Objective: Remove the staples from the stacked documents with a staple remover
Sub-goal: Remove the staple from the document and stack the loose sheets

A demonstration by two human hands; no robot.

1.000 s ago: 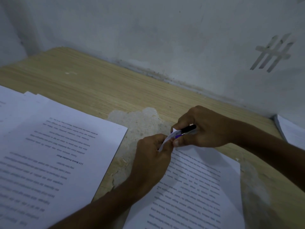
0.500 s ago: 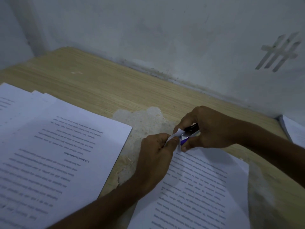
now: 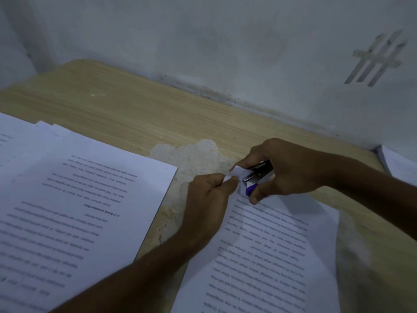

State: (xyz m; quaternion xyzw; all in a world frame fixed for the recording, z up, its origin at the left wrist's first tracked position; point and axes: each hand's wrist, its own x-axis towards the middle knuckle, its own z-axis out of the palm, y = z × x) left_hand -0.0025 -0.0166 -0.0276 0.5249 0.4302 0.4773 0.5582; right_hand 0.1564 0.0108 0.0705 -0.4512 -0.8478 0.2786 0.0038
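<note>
A stapled printed document [image 3: 266, 256] lies on the wooden table [image 3: 135, 114] at the lower right. My left hand [image 3: 207, 199] pinches its folded-up top-left corner [image 3: 235, 171]. My right hand [image 3: 286, 170] grips a small staple remover [image 3: 257, 177] with a black top, metal jaw and purple base, its tip pressed against that raised corner. The staple itself is not visible.
A larger stack of printed sheets [image 3: 67, 211] lies on the left of the table. Another paper stack [image 3: 397, 163] sits at the right edge by the wall. The tabletop has a worn, peeled patch [image 3: 191, 159] between the stacks. A grey wall [image 3: 203, 41] closes the back.
The view has shifted slightly. My right hand has turned the staple remover so its metal jaw and purple base show, and the tool sits closer against the pinched corner.
</note>
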